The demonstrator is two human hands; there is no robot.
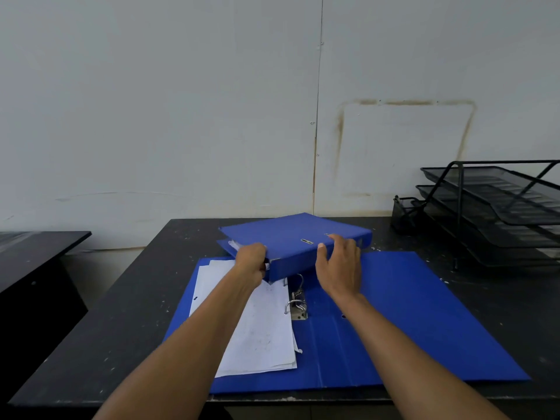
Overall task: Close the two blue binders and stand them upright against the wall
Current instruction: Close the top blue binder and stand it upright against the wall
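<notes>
Head view is showing a black table (121,328) with two blue binders on it. The closed binder (291,234) is sitting toward the far middle of the table, its near edge lifted and overlapping the far edge of the open binder (409,322), which is lying flat and spread wide on the near side. The left hand (250,262) is clamping the closed binder's near left corner, fingers wrapped around its edge. The right hand (339,265) is resting on that binder's top cover near its right side, fingers bent over the cover, thumb at the near edge. Loose white sheets (251,322) are lying on the open binder's left half, beside its metal rings (298,300). A black mesh tray rack (497,207) is standing at the far right against the wall (151,101)
</notes>
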